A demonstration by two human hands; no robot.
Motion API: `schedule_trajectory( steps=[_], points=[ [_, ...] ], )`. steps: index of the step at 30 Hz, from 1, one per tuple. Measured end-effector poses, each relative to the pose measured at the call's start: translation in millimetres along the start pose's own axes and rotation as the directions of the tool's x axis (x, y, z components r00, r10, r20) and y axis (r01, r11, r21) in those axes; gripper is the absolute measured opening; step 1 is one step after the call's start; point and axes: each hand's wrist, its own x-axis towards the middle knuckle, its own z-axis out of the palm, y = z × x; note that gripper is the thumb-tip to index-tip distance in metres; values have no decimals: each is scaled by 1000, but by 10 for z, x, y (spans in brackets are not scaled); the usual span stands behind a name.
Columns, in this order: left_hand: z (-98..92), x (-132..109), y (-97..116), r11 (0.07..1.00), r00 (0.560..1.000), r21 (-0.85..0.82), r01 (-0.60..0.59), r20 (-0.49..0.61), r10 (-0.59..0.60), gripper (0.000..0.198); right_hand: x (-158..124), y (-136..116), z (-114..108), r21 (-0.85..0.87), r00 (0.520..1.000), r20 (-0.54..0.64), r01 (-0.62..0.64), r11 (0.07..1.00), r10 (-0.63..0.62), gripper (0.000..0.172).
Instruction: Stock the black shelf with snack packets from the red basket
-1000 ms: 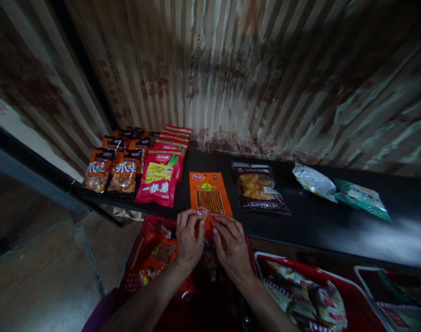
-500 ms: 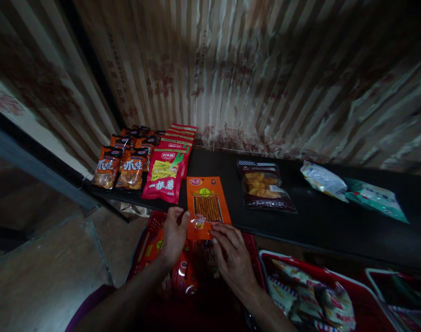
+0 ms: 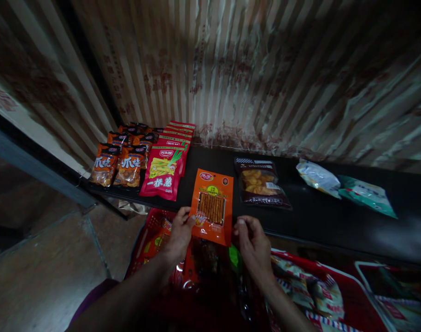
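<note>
My left hand (image 3: 181, 234) pinches the lower left edge of an orange snack packet (image 3: 211, 210) between thumb and fingers. Brown sticks show through the packet's clear window. It is tilted, standing over the front edge of the black shelf (image 3: 210, 161). Just beyond its lower right edge is my right hand (image 3: 254, 244), fingers loosely curled, apart from the packet and with nothing visible in them. Below both hands a red basket (image 3: 141, 235) holds more orange packets (image 3: 154, 242) and a bright green item (image 3: 234, 258), partly hidden by my arms and shadow.
Pink-red snack bags (image 3: 162, 173) and several black-and-orange bags (image 3: 129, 168) stand on the shelf's left. A brown bag (image 3: 260, 183) lies right of the orange packet, then a white bag (image 3: 318, 177) and a teal bag (image 3: 367, 194). Another red basket (image 3: 352, 288) holds white-and-red bags.
The orange packet has moved slightly right and turned a little clockwise in my left hand. My right hand has shifted right, off the packet's bottom edge, uncovering the green item below.
</note>
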Motion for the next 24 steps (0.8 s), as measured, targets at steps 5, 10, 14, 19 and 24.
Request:
schedule_trajectory(
  steps=[5,10,14,19,24],
  points=[
    [27,-123,-41,998,997,47,-50,62,47,17,136,82,-70,123,990,99,-110,986,98,39],
    [54,-283,-95,998,988,57,-2,156,-7,15,178,-32,1,508,965,173,-257,822,195,45],
    [20,-309,-66,990,974,137,-42,228,10,13,189,-60,16,622,937,230,-350,700,265,39],
    [-18,-209,121,974,948,169,-153,302,96,19,153,-125,-18,620,924,252,-383,684,288,37],
    [-23,40,302,979,977,92,-183,128,171,22,87,-164,41,568,920,302,-384,728,250,35]
  ],
)
